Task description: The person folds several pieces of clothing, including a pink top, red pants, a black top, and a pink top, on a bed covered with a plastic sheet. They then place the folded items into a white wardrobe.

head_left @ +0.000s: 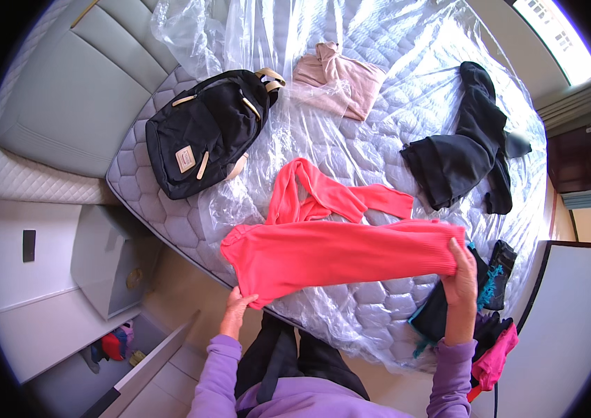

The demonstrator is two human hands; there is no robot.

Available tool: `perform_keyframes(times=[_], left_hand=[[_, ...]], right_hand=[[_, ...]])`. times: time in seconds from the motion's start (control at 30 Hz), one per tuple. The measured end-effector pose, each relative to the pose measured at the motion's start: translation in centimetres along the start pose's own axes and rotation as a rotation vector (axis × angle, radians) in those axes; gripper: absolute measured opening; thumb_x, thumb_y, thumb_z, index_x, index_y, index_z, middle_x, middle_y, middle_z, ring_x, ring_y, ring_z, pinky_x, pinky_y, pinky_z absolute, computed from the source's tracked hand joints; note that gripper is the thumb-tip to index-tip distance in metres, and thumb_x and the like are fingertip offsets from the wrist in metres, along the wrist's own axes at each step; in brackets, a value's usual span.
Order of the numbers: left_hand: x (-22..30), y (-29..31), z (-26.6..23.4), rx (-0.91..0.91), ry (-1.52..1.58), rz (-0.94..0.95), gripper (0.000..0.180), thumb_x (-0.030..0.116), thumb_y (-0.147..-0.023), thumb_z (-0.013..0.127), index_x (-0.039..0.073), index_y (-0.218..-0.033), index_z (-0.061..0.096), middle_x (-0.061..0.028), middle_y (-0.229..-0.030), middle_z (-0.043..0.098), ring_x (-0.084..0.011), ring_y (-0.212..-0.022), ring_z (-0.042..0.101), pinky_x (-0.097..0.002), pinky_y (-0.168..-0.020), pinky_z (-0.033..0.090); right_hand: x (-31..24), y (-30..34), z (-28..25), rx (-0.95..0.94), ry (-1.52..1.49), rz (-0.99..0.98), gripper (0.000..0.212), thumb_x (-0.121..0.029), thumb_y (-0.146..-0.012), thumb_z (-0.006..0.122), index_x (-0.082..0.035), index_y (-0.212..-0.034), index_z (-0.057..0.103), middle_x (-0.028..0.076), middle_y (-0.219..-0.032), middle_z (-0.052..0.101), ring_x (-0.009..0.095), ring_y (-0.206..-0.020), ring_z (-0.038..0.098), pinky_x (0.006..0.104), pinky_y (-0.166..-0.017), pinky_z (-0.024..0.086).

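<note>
In head view: pinches the lower-left corner of a coral ribbed-knit sweater (351,256) between left hand (237,305) thumb and fingers; clasps its right end in right hand (461,277). Holds it stretched over the near part of a plastic-covered mattress (372,317), nearer than black backpack (208,132), folded dusty-pink top (361,85) and black garment (452,166).

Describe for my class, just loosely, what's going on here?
A person in a purple top stands at a mattress partly covered by clear plastic. The left hand grips the near left corner of a coral knit garment, and the right hand its right end. A black backpack, a dusty-pink garment and a black garment lie farther back.
</note>
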State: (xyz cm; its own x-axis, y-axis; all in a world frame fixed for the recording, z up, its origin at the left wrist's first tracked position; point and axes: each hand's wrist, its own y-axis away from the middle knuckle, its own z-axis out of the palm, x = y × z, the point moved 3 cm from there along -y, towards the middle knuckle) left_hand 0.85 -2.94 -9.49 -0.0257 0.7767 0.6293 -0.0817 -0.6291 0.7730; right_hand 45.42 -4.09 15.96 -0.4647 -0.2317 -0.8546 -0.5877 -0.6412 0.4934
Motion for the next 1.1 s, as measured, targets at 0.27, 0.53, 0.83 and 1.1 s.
perform_keyframes(times=[0.27, 0.53, 0.83, 1.1], left_hand=[[-1.0, 2.1, -0.4, -0.041, 0.037, -0.077, 0.032, 0.018, -0.074, 0.064, 0.005, -0.102, 0.055, -0.0015, -0.094, 0.061, -0.0101, -0.078, 0.056, -0.0239, -0.068, 0.044], [-4.8, 4.9, 3.5, -0.028, 0.097, -0.253, 0.038, 0.028, -0.079, 0.062, 0.005, -0.105, 0.048, -0.0068, -0.094, 0.058, -0.0155, -0.081, 0.057, -0.0286, -0.061, 0.05], [-6.1, 8.2, 11.4, -0.485, 0.295, -0.445, 0.052, 0.036, -0.081, 0.059, 0.003, -0.117, 0.041, -0.0141, -0.105, 0.053, -0.0233, -0.09, 0.058, -0.036, -0.07, 0.051], [-6.2, 5.9, 15.3, -0.464, 0.694, -0.401, 0.051, 0.044, -0.079, 0.058, 0.009, -0.114, 0.045, -0.0143, -0.114, 0.05, -0.0292, -0.102, 0.052, -0.0434, -0.08, 0.049]], right_hand=[[-5.6, 6.4, 3.5, -0.08, -0.162, -0.059, 0.029, -0.021, -0.085, 0.056, -0.003, -0.108, 0.052, 0.009, -0.102, 0.06, 0.018, -0.09, 0.06, 0.0324, -0.075, 0.051], [0.6, 4.6, -6.2, 0.164, 0.029, 0.13, 0.024, -0.023, -0.086, 0.055, -0.004, -0.1, 0.053, 0.006, -0.087, 0.062, 0.014, -0.069, 0.062, 0.0246, -0.051, 0.051], [0.1, 10.6, -2.9, 0.175, -0.165, 0.091, 0.026, -0.02, -0.086, 0.055, 0.0, -0.102, 0.052, 0.011, -0.095, 0.061, 0.02, -0.081, 0.063, 0.0333, -0.063, 0.054], [-3.9, 15.5, -1.4, 0.145, -0.279, -0.026, 0.032, -0.019, -0.085, 0.055, -0.003, -0.112, 0.048, 0.011, -0.108, 0.058, 0.021, -0.099, 0.057, 0.0375, -0.085, 0.047]])
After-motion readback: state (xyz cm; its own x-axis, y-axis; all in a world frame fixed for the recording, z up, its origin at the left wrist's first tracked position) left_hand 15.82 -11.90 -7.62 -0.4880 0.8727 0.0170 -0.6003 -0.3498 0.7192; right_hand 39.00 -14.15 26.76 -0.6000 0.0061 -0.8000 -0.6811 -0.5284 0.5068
